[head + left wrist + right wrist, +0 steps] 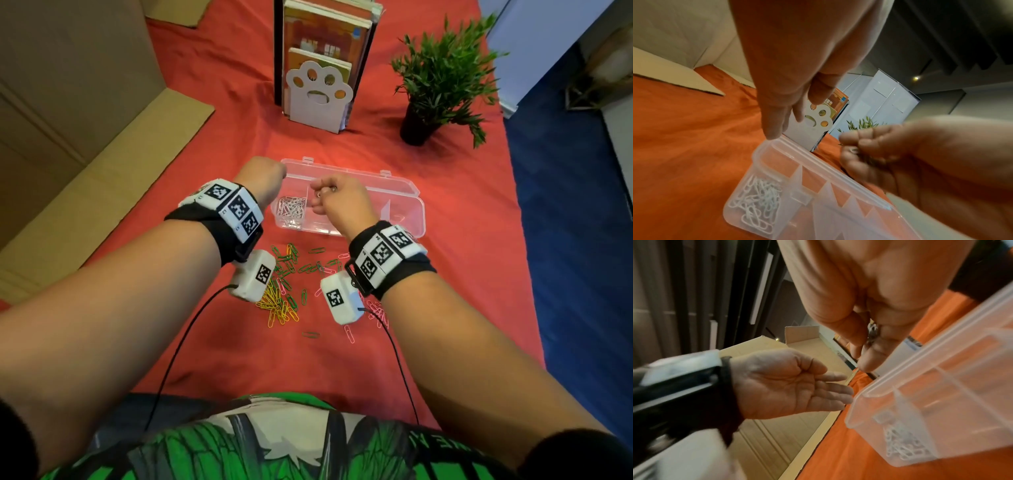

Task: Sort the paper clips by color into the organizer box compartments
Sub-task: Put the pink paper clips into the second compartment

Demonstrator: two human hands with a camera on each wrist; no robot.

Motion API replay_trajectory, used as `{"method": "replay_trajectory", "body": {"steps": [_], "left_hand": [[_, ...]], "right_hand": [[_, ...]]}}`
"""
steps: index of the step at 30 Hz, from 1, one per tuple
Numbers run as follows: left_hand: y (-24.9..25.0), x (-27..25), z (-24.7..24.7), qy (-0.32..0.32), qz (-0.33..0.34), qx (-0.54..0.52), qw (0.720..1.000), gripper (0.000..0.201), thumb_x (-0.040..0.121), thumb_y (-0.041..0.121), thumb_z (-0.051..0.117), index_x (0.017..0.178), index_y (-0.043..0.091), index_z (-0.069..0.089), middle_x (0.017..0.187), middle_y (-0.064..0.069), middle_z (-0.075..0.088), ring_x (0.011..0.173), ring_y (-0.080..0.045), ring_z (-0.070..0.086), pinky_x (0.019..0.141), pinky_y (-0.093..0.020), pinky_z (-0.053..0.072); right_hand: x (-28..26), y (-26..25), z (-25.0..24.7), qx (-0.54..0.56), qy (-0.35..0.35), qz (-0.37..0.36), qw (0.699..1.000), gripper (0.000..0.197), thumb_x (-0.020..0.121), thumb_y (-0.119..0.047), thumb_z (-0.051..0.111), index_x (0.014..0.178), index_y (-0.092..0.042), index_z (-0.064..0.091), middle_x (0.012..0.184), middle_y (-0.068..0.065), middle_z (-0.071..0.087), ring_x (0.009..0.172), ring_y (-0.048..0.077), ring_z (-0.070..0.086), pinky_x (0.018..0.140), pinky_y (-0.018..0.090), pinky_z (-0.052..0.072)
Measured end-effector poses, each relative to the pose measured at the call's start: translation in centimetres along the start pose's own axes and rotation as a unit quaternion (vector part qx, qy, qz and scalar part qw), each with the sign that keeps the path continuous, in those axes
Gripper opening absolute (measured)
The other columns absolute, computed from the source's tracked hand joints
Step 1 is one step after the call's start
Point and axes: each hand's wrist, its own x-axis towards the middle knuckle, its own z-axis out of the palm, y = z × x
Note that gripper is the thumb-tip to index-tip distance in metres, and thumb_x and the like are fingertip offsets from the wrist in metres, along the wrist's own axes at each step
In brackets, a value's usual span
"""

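Silvery clips [872, 331] sat pinched in the right hand [337, 202], curled above the organizer box [404, 192] at mid-frame; the left hand [263, 178] hung relaxed and empty at its left end. White clips [291, 210] filled one compartment. Green, yellow and pink clips [284, 291] lay unsorted on the red surface below, with bookend [317, 92] and plant [442, 72] well apart.

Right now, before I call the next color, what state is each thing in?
organizer box: lid open, lying flat on the red cloth.
white paper clips: already in the leftmost compartment.
other compartments: those in view empty.
colored paper clips: green, yellow, pink, loose on the cloth.
right hand: fingers curled round some clips above the box.
left hand: open, holding nothing, at the box's left end.
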Motion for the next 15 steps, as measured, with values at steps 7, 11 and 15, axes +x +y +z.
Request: {"method": "replay_trajectory", "body": {"steps": [7,11,15], "left_hand": [[-4.7,-3.3,-1.5,0.08,0.079,0.107,0.988,0.027,0.086,0.004,0.048,0.108,0.007,0.062,0.113,-0.014,0.066,0.105,-0.029,0.061,0.09,-0.031,0.046],[-8.4,-5.6,-0.7,0.011,0.091,0.17,0.981,0.021,0.081,0.002,0.055,0.1,0.005,0.064,0.093,-0.015,0.067,0.088,-0.031,0.063,0.083,-0.035,0.05],[-10.7,-7.2,0.8,-0.058,0.105,0.29,0.95,0.027,0.07,0.009,0.068,0.096,0.015,0.065,0.088,-0.004,0.061,0.087,-0.028,0.059,0.081,-0.035,0.049]], "right_hand": [[1.0,-1.6,0.5,-0.173,-0.042,-0.04,0.983,0.053,0.083,0.009,0.036,0.132,-0.005,0.05,0.132,0.016,0.055,0.123,0.028,0.051,0.106,0.036,0.04],[-0.6,1.0,-1.5,-0.108,-0.021,-0.018,0.994,0.047,0.079,0.011,0.04,0.119,-0.004,0.06,0.118,0.016,0.065,0.109,0.027,0.061,0.098,0.041,0.048],[-3.8,5.4,-5.2,-0.133,0.01,0.005,0.991,0.03,0.087,0.0,0.045,0.107,-0.009,0.066,0.104,0.014,0.069,0.088,0.021,0.062,0.08,0.032,0.05]]}}
